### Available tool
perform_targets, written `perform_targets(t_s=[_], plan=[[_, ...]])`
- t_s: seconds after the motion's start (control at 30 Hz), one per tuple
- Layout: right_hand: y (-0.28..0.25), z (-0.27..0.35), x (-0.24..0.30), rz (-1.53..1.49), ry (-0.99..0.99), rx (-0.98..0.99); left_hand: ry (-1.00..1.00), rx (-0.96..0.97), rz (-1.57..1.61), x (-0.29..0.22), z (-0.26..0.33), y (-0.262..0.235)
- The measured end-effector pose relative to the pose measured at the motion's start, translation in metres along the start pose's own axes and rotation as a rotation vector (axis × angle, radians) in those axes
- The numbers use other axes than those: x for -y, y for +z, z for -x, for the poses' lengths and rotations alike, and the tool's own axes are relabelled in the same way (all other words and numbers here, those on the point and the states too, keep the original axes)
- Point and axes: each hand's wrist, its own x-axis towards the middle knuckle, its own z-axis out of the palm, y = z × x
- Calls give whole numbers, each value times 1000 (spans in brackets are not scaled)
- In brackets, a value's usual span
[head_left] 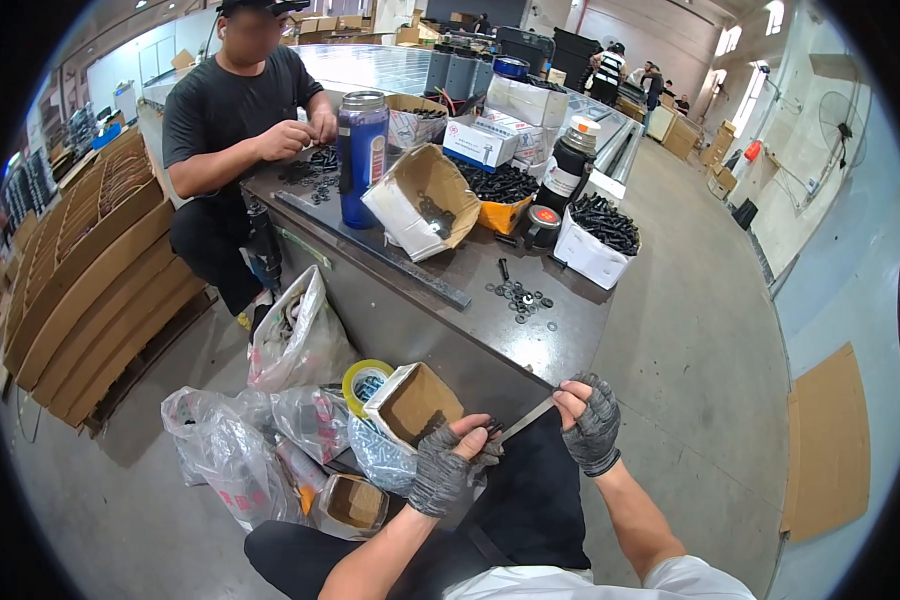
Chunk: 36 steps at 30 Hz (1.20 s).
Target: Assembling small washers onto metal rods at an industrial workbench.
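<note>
Landmark = dark worktable (530, 345).

L hand (448, 462), grey knit glove w/ fingertips bare, sits below the table's near corner. Fingers curled tight, pinching one end of a thin grey strip (526, 419); some small dark bits also seem to be in that grip, too small to tell what.

R hand (590, 420), same glove type, just under the table's near edge, to the R of the L hand. Thumb + forefinger closed on the strip's other end, other fingers folded in. Strip runs slanted between both hands, higher at the R hand, in front of the table's near corner, above the person's lap.

Open small cardboard box (410, 402) is just L of the L hand, below the table edge, close to touching it. Yellow tape roll (362, 376) beside that box, further L. Clear plastic bags (235, 440) on the floor L of the table.

On the table: loose black washers (522, 298) near the front part; white box of black bolts (595, 240) behind them; tipped open carton (425, 200) mid-table; blue bottle (362, 160) beside it; dark flask w/ white label (570, 165) further back.

Another person in black shirt (232, 110) sits at the table's far L end, hands over small dark parts. Stacked cardboard sheets (90, 270) lie well L of the table.
</note>
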Motion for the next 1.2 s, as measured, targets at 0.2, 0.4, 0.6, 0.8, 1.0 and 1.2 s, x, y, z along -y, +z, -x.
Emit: perform_targets(t_s=[0.2,0.4,0.6,0.8,1.0,1.2], plan=[[-2,-5,2,-15,9,-51,28,26,-35,0,1,-4],[-5,-3,8,-95,102,-78,23,50,-28,-3,0,-4],[-2,-28,71,-793,722,219,76,48,-80,-4,8,-3],[15,-20,65,-927,912,291,146,7,-183,-13,13,-2],[19,-13,67,-1063,1066,300,209,-10,-256,-4,5,-7],[36,-5,75,-732,603,233,122,-6,15,16,-1,-14]])
